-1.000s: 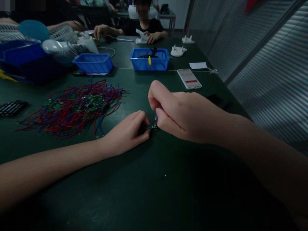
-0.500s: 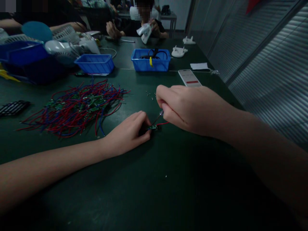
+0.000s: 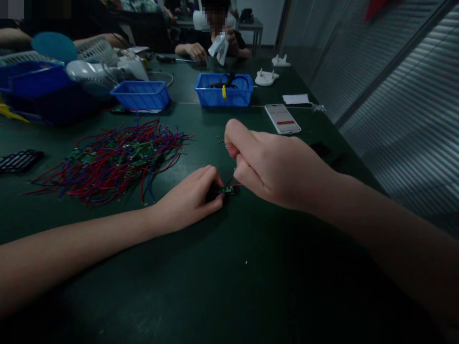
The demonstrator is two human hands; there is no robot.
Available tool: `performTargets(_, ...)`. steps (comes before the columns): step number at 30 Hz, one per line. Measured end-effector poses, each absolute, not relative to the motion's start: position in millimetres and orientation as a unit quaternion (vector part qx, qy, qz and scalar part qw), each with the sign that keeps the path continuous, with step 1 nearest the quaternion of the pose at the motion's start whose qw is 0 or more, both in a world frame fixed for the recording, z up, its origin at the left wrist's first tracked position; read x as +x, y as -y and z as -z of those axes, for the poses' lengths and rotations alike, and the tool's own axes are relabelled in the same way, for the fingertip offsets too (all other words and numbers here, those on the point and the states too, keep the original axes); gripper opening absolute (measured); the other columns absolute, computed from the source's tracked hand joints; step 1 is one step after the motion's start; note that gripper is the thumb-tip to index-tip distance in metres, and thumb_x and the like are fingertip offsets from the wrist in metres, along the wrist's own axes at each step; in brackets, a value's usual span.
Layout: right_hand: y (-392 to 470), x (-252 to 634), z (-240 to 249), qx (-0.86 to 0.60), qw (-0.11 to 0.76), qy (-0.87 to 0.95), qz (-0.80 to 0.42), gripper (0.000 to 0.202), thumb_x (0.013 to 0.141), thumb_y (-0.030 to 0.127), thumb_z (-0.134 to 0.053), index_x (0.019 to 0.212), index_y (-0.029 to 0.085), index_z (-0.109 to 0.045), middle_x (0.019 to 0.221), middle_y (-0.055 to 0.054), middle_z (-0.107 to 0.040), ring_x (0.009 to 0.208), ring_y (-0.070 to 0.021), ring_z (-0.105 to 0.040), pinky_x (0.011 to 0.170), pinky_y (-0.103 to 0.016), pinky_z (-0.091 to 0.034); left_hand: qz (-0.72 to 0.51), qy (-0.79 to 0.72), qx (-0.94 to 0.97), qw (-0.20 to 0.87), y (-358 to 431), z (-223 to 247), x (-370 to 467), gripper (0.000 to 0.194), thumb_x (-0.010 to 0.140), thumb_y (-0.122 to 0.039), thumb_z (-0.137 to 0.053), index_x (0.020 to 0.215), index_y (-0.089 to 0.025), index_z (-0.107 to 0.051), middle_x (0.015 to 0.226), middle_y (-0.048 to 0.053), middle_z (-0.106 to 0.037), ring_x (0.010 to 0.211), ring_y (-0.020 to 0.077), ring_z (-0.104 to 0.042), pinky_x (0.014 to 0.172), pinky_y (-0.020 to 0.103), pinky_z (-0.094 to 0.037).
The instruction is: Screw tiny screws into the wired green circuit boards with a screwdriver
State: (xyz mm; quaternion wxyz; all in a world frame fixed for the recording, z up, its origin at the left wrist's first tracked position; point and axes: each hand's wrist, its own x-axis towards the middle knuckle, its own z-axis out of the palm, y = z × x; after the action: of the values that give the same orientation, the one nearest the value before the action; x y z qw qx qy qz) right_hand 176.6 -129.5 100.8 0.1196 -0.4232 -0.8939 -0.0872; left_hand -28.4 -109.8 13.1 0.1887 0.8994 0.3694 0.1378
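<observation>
My left hand [image 3: 195, 198] rests on the green table with thumb and fingers closed on a small green circuit board [image 3: 227, 190]. A red wire [image 3: 237, 185] runs from the board's right end. Above and to the right, my right hand [image 3: 268, 162] is wrapped round a screwdriver, its handle hidden in the fist. The thin screwdriver shaft [image 3: 230, 179] slants down to the board, close to the left fingertips. Left of my hands lies a tangled pile of circuit boards with red and blue wires [image 3: 122, 160]. A few tiny screws [image 3: 220, 139] lie beyond my right hand.
A blue bin with black cables [image 3: 224, 97] and another blue bin [image 3: 141, 95] stand at the back. A phone [image 3: 282, 118] lies right of them, near white plastic parts [image 3: 266, 78]. Across the table a person holds a white part [image 3: 219, 48]. A black grid piece [image 3: 21, 161] lies far left.
My right hand has shifted slightly left and tilted, with the screwdriver still in it. My left hand and the board stay put. The person opposite has lowered one hand to the table.
</observation>
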Motion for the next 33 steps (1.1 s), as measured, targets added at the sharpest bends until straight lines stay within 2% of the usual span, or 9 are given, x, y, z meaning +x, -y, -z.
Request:
performTargets(3, 128.1, 181.4, -107.2, -0.384, 0.1, 0.918, 0.023, 0.031, 0.094, 0.025, -0.033, 0.121, 0.014, -0.043, 0.086, -0.002, -0.063, 0.061, -0.0107, -0.052, 0.049, -0.025, -0.024, -0.142, -0.375, 0.897, 0.187, 109.6, -13.8, -27.7, 0.016, 0.086, -0.028, -0.05, 0.099, -0.018, -0.048, 0.096, 0.004, -0.054, 0.088, 0.0184, -0.052, 0.076, 0.033, -0.044)
performTargets(6, 127.1, 184.5, -109.3, -0.397, 0.078, 0.911, 0.077, 0.034, 0.097, 0.039, -0.032, 0.116, 0.017, -0.049, 0.077, -0.002, -0.062, 0.057, -0.0109, -0.051, 0.05, -0.025, -0.022, -0.146, -0.377, 0.897, 0.18, 109.5, -13.9, -27.7, 0.015, 0.086, -0.028, -0.052, 0.095, -0.018, -0.047, 0.091, 0.003, -0.052, 0.082, 0.0169, -0.051, 0.073, 0.031, -0.043)
performTargets(9, 125.5, 183.7, -105.5, -0.437, 0.09, 0.881, 0.16, 0.05, 0.094, 0.057, -0.027, 0.1, 0.019, -0.058, 0.072, -0.005, -0.06, 0.059, -0.0127, -0.052, 0.053, -0.025, -0.02, -0.147, -0.375, 0.898, 0.177, 109.7, -13.5, -28.2, 0.016, 0.086, -0.029, -0.053, 0.096, -0.019, -0.047, 0.09, 0.002, -0.052, 0.081, 0.0167, -0.051, 0.072, 0.031, -0.043)
performTargets(11, 124.6, 181.9, -102.6, -0.454, 0.098, 0.868, 0.174, 0.055, 0.093, 0.061, -0.024, 0.095, 0.018, -0.059, 0.069, -0.005, -0.059, 0.059, -0.0135, -0.052, 0.053, -0.026, -0.02, -0.146, -0.372, 0.9, 0.177, 109.8, -12.8, -28.6, 0.017, 0.086, -0.03, -0.052, 0.097, -0.018, -0.047, 0.092, 0.003, -0.053, 0.083, 0.0174, -0.052, 0.074, 0.032, -0.044)
performTargets(15, 126.2, 180.4, -104.0, -0.409, 0.097, 0.905, 0.067, 0.039, 0.094, 0.039, -0.031, 0.119, 0.015, -0.048, 0.08, -0.004, -0.061, 0.059, -0.0117, -0.049, 0.052, -0.025, -0.023, -0.148, -0.363, 0.903, 0.174, 109.2, -10.7, -29.2, 0.018, 0.087, -0.03, -0.05, 0.1, -0.018, -0.048, 0.1, 0.006, -0.054, 0.092, 0.0196, -0.052, 0.079, 0.034, -0.045)
performTargets(18, 129.2, 182.2, -109.7, -0.366, 0.08, 0.927, 0.013, 0.038, 0.092, 0.026, -0.034, 0.127, 0.012, -0.039, 0.086, -0.003, -0.062, 0.059, -0.0108, -0.05, 0.05, -0.025, -0.024, -0.147, -0.365, 0.903, 0.174, 108.7, -9.9, -29.5, 0.02, 0.087, -0.03, -0.051, 0.103, -0.018, -0.048, 0.102, 0.006, -0.054, 0.093, 0.0191, -0.052, 0.079, 0.034, -0.045)
performTargets(23, 128.6, 182.6, -110.5, -0.386, 0.064, 0.916, 0.09, 0.036, 0.097, 0.039, -0.031, 0.119, 0.016, -0.048, 0.072, -0.001, -0.059, 0.052, -0.0099, -0.048, 0.049, -0.025, -0.021, -0.145, -0.373, 0.901, 0.167, 109.3, -11.3, -28.8, 0.018, 0.087, -0.03, -0.052, 0.099, -0.018, -0.048, 0.093, 0.003, -0.053, 0.083, 0.0165, -0.051, 0.073, 0.031, -0.044)
performTargets(28, 124.3, 179.7, -101.2, -0.437, 0.108, 0.876, 0.174, 0.055, 0.094, 0.06, -0.021, 0.096, 0.02, -0.058, 0.06, -0.001, -0.053, 0.05, -0.0111, -0.044, 0.051, -0.025, -0.017, -0.146, -0.372, 0.901, 0.17, 109.9, -11.7, -28.6, 0.019, 0.087, -0.029, -0.051, 0.102, -0.018, -0.047, 0.094, 0.003, -0.054, 0.085, 0.017, -0.052, 0.075, 0.032, -0.044)
performTargets(33, 128.6, 180.9, -106.9, -0.406, 0.092, 0.908, 0.055, 0.033, 0.093, 0.037, -0.032, 0.114, 0.018, -0.049, 0.07, 0.0, -0.058, 0.052, -0.0098, -0.043, 0.051, -0.024, -0.02, -0.145, -0.365, 0.903, 0.174, 109.6, -11.6, -30.0, 0.019, 0.088, -0.031, -0.05, 0.101, -0.018, -0.048, 0.102, 0.006, -0.055, 0.093, 0.0196, -0.052, 0.08, 0.036, -0.045)
